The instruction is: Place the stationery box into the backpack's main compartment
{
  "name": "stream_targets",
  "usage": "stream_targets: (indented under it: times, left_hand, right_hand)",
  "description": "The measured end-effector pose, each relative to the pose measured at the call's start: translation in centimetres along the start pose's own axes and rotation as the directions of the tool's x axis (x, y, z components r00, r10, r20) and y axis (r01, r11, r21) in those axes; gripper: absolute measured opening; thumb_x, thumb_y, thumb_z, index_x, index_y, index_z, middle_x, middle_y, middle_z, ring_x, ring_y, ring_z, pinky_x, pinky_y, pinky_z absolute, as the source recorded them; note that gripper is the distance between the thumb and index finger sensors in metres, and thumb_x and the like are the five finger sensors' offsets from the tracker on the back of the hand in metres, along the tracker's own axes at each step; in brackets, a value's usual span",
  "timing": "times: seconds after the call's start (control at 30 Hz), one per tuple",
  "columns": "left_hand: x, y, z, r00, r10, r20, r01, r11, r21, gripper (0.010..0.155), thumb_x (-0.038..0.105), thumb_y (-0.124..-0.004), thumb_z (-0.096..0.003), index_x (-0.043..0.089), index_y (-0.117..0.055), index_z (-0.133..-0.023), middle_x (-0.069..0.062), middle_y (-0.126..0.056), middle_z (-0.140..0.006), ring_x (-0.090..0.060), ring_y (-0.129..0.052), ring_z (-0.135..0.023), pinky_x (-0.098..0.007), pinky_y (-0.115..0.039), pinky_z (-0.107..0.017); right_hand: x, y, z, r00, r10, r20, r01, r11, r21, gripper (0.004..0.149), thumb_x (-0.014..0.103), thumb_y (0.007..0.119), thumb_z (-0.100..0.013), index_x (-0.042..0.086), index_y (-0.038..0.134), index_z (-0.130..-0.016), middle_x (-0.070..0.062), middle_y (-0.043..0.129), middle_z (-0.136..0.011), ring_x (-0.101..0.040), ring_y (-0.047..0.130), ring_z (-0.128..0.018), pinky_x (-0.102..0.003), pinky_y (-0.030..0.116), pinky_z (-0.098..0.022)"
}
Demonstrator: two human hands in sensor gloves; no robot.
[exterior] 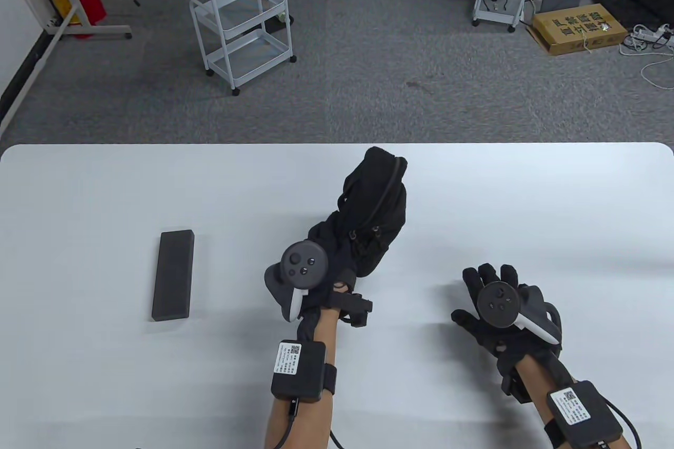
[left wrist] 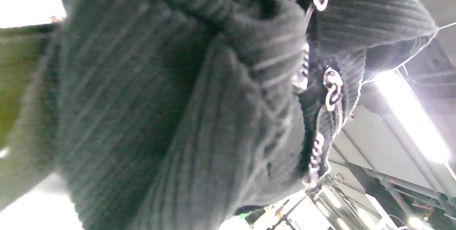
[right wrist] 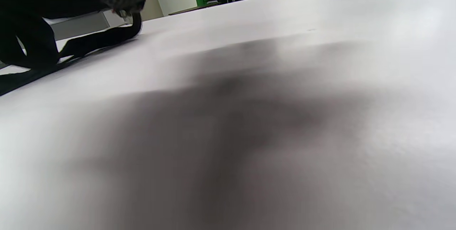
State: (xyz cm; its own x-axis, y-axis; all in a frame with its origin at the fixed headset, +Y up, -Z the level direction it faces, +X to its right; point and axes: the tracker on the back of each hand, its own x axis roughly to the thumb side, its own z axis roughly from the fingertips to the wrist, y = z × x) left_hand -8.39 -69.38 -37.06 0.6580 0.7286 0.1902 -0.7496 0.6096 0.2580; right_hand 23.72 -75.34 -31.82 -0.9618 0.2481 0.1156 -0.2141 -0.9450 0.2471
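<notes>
The black corduroy backpack [exterior: 375, 201] lies in the middle of the white table [exterior: 105, 196]. My left hand [exterior: 324, 251] grips its near end; the fingers are lost against the black fabric. In the left wrist view the backpack's ribbed fabric [left wrist: 171, 116] fills the frame, with a metal zipper [left wrist: 332, 91] running along its right side. The stationery box [exterior: 174, 275], a long dark grey box, lies flat to the left, well apart from both hands. My right hand [exterior: 487, 293] rests open on the table right of the backpack, fingers spread, holding nothing.
The right wrist view shows bare table under the hand's shadow [right wrist: 249, 116], with the backpack and a strap [right wrist: 42, 44] at the upper left. Beyond the table's far edge are grey carpet and a white trolley [exterior: 242, 22].
</notes>
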Motion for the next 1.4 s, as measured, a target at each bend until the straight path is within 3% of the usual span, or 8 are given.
stream_targets:
  times: [0.27, 0.47, 0.57, 0.77, 1.03, 1.4]
  left_hand:
    - [0.5, -2.6, 1.8, 0.995, -0.085, 0.048, 0.09, 0.989, -0.117, 0.053, 0.026, -0.066, -0.0537, 0.004, -0.07, -0.102, -0.023, -0.073, -0.093, -0.036, -0.081, -0.065, -0.053, -0.084, -0.044]
    - [1.4, -3.6, 2.0, 0.992, -0.104, 0.068, 0.113, 0.984, -0.135, 0.053, 0.026, -0.066, -0.0537, 0.004, -0.07, -0.102, -0.023, -0.072, -0.093, -0.036, -0.082, -0.064, -0.052, -0.086, -0.043]
    - [1.3, -3.7, 1.8, 0.994, -0.093, 0.06, 0.101, 0.984, -0.145, 0.053, 0.027, -0.066, -0.0539, 0.004, -0.069, -0.102, -0.023, -0.073, -0.093, -0.036, -0.083, -0.065, -0.051, -0.087, -0.043]
    - [1.2, -3.8, 1.8, 0.998, -0.037, 0.053, 0.046, 0.982, -0.181, 0.051, 0.029, -0.07, -0.0537, 0.01, -0.072, -0.101, -0.021, -0.077, -0.092, -0.034, -0.087, -0.064, -0.049, -0.09, -0.042]
    - [1.3, -4.8, 1.8, 0.992, 0.021, 0.127, 0.014, 0.962, -0.272, 0.049, 0.027, -0.071, -0.0532, 0.014, -0.074, -0.1, -0.018, -0.075, -0.095, -0.035, -0.084, -0.068, -0.053, -0.087, -0.045]
    - [2.4, -5.9, 2.2, 0.971, -0.001, 0.239, 0.084, 0.936, -0.341, 0.049, 0.023, -0.071, -0.0518, 0.014, -0.074, -0.1, -0.015, -0.072, -0.097, -0.036, -0.081, -0.071, -0.055, -0.084, -0.048]
  right_hand:
    - [4.0, -0.5, 0.9, 0.991, -0.003, 0.136, 0.011, 0.998, -0.058, 0.087, 0.056, 0.06, -0.056, 0.022, 0.006, -0.114, -0.017, 0.013, -0.118, -0.059, 0.004, -0.107, -0.076, 0.02, -0.075]
    - [6.9, -2.8, 2.0, 0.97, 0.021, 0.242, 0.016, 0.989, -0.15, 0.081, 0.051, 0.062, -0.057, 0.029, 0.011, -0.114, -0.015, 0.018, -0.118, -0.057, 0.008, -0.109, -0.076, 0.019, -0.075]
    - [8.4, -3.8, 1.8, 0.965, 0.056, 0.257, -0.013, 0.986, -0.166, 0.079, 0.049, 0.064, -0.057, 0.029, 0.014, -0.115, -0.015, 0.02, -0.117, -0.057, 0.01, -0.109, -0.076, 0.02, -0.075]
    - [11.0, -4.2, 0.0, 0.965, -0.038, 0.261, 0.091, 0.977, -0.194, 0.076, 0.045, 0.067, -0.058, 0.027, 0.022, -0.116, -0.015, 0.023, -0.116, -0.057, 0.014, -0.109, -0.076, 0.022, -0.076]
    - [11.6, -3.5, -1.5, 0.981, -0.044, 0.191, 0.095, 0.96, -0.264, 0.078, 0.044, 0.073, -0.056, 0.021, 0.025, -0.114, -0.016, 0.015, -0.115, -0.058, 0.013, -0.108, -0.075, 0.024, -0.076]
    - [10.1, -3.5, -1.8, 0.977, -0.13, 0.172, 0.189, 0.899, -0.396, 0.059, 0.034, 0.08, -0.054, 0.023, 0.047, -0.102, -0.016, 0.033, -0.111, -0.056, 0.032, -0.106, -0.072, 0.036, -0.076]
